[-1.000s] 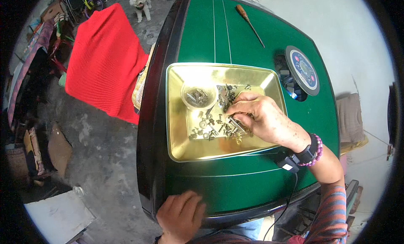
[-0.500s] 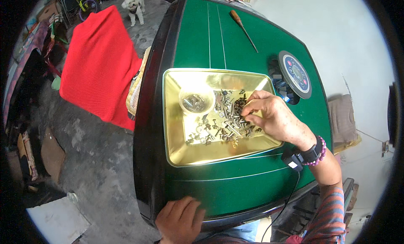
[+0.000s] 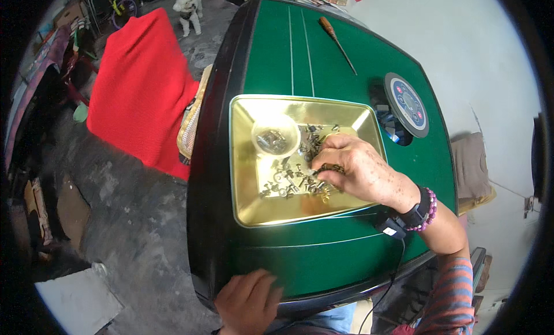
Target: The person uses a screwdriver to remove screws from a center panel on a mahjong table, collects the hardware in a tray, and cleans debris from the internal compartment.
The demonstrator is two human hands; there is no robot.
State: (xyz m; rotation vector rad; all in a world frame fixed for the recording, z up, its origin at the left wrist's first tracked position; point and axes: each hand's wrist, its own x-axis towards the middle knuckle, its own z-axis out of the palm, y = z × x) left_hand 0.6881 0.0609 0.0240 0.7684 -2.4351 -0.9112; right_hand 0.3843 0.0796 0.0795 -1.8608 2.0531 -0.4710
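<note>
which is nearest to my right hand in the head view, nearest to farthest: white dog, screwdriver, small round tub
Going out from the right hand:
1. small round tub, to its left, inside the gold tray
2. screwdriver, beyond the tray, on the green table
3. white dog, far off at the upper left, on the floor

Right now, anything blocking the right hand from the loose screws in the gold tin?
Nothing visible. The right hand reaches over the right part of the gold tin, right by the loose screws. The round tub stands left of the hand, not in between. What lies directly under the hand is hidden.
</note>
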